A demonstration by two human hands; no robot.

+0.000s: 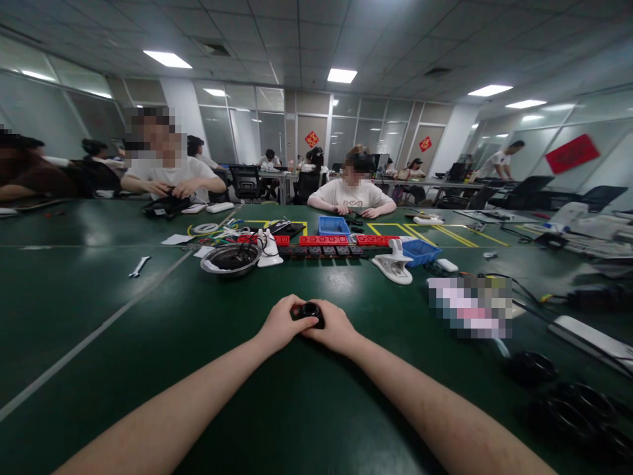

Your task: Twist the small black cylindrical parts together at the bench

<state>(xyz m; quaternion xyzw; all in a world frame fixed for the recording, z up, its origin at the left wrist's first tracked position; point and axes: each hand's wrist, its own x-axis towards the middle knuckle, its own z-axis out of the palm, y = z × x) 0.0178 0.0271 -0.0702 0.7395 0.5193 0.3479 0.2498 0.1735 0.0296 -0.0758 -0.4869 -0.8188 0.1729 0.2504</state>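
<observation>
2 bare hands meet on the green table in the near middle of the scene, and between them sits 1 small black round part, a short cylinder with its open ring face turned up and toward the camera. Taken from left to right: the left hand lies on the part's left side, fingers curled over so that the tips press its near-left edge; the part itself rests low, at or just above the table surface, and whether it touches the table cannot be told; the right hand closes in from the right, thumb and fingers wrapped round the part's near-right side. Both hands are nearly closed, each with a hold on the same part, and neither is nearer than the other, since both forearms run in evenly from the near edge. The part shows no clear long axis beyond its round face; its far rim is the only part left uncovered. Farther off and apart from the hands, a wrench lies at far left, a metal bowl left of center, a row of red and black blocks beyond, and a white clamp to the right.
</observation>
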